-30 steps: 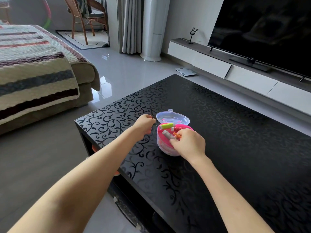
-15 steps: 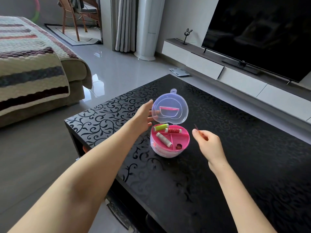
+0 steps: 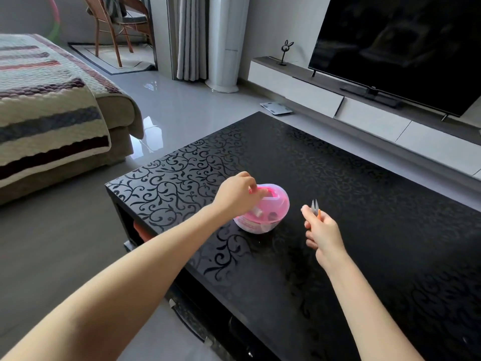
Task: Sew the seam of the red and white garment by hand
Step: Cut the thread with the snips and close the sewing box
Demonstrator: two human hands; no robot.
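Item 1. Sewing box (image 3: pixel 253 226): round, pink, with a whitish lower wall. We find it on the surface (image 3: pixel 351 183), a glossy black top with a scrolled vine pattern, near the front left corner. Its translucent lid (image 3: pixel 279 201) lies down over the pink tray. What is inside shows only as blurred shapes through the plastic.

Item 2. Left grip (image 3: pixel 238 195): a bare hand reaching in from the lower left. The fingers are curled down over the left side of the lid and grasp it there.

Item 3. Right grip (image 3: pixel 324 233): a bare hand held above the surface, just right of the box and apart from it. It is clenched around a pair of thread snips (image 3: pixel 315 206), whose two silver blades point up and away past the fingertips. A sliver of orange handle shows beside the thumb.

Item 4. Surroundings: a sofa (image 3: pixel 118 118) at left under a striped knit throw (image 3: pixel 46 110). A dark television (image 3: pixel 403 48) stands on a long white console (image 3: pixel 299 87), with a small rabbit figure (image 3: pixel 286 50) at its far end. We also list a flat scale (image 3: pixel 276 108) on the tiled floor, a white column unit (image 3: pixel 226 43), a grey curtain (image 3: pixel 191 37) and a wooden chair (image 3: pixel 117 27).
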